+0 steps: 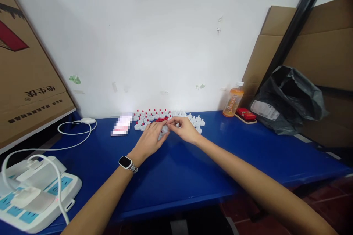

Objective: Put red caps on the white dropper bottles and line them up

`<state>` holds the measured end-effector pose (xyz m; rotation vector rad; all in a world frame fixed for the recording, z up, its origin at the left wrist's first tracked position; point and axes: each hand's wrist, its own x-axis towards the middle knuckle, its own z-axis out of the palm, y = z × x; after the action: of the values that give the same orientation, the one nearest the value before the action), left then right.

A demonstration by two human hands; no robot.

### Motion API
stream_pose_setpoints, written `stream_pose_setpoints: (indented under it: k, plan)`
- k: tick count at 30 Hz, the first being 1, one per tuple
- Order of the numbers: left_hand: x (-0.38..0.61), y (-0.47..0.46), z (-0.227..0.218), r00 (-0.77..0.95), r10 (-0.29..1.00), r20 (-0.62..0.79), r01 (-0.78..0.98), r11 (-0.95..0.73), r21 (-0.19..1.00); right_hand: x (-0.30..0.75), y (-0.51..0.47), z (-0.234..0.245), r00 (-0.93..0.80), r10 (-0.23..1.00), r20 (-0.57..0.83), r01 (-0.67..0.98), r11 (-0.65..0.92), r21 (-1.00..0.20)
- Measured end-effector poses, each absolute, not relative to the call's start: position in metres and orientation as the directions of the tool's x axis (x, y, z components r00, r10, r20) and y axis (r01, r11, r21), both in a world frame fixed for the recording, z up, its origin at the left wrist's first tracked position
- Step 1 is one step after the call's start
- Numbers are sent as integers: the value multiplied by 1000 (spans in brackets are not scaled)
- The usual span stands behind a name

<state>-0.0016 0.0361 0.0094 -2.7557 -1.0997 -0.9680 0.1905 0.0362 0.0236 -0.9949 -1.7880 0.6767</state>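
Both hands meet over the far middle of a blue table (171, 169). My left hand (151, 140), with a smartwatch on its wrist, pinches a small white plastic cap (164, 129) between fingers and thumb. My right hand (184, 129) closes its fingertips on the same cap from the right. Just behind the hands lie several white caps with red tips (149, 116) in rows, with a small heap of loose red pieces (162, 119) among them.
An orange drink bottle (233, 100) and a red box (246, 114) stand at the back right, beside a black plastic bag (289, 99) and cardboard. A white power strip with cables (33, 194) is at the near left; a cardboard box (24, 62) leans left.
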Motion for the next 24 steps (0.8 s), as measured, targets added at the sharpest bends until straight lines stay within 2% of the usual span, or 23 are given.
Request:
stream_pose_setpoints:
  k: [3, 5, 7, 9, 11, 13, 16, 20, 24]
  plan:
    - [-11, 40, 9, 493, 658, 569, 635, -719, 282, 191, 45, 31, -266, 839, 475, 340, 542, -768]
    - [-20, 44, 7, 440, 692, 572, 649, -685, 329, 193, 56, 36, -245, 836, 491, 494, 544, -679]
    - [-28, 46, 5, 414, 718, 559, 659, -660, 361, 192, 72, 37, -264, 834, 485, 715, 506, -482]
    - [-32, 47, 3, 409, 730, 548, 648, -655, 389, 186, 88, 35, -336, 842, 421, 858, 458, -231]
    - [-32, 48, 2, 406, 733, 547, 630, -657, 413, 177, 101, 30, -392, 852, 347, 900, 434, -47]
    - [-31, 47, 1, 403, 737, 542, 619, -656, 431, 167, 110, 24, -401, 860, 317, 912, 406, 53]
    - [-29, 47, 1, 415, 741, 528, 614, -656, 439, 156, 116, 16, -359, 880, 312, 933, 349, 87]
    - [-29, 46, 4, 416, 722, 553, 604, -674, 425, 153, 118, 10, -298, 897, 327, 952, 304, 36]
    - [-30, 46, 7, 411, 713, 568, 606, -679, 413, 154, 114, 13, -307, 876, 372, 936, 348, -48]
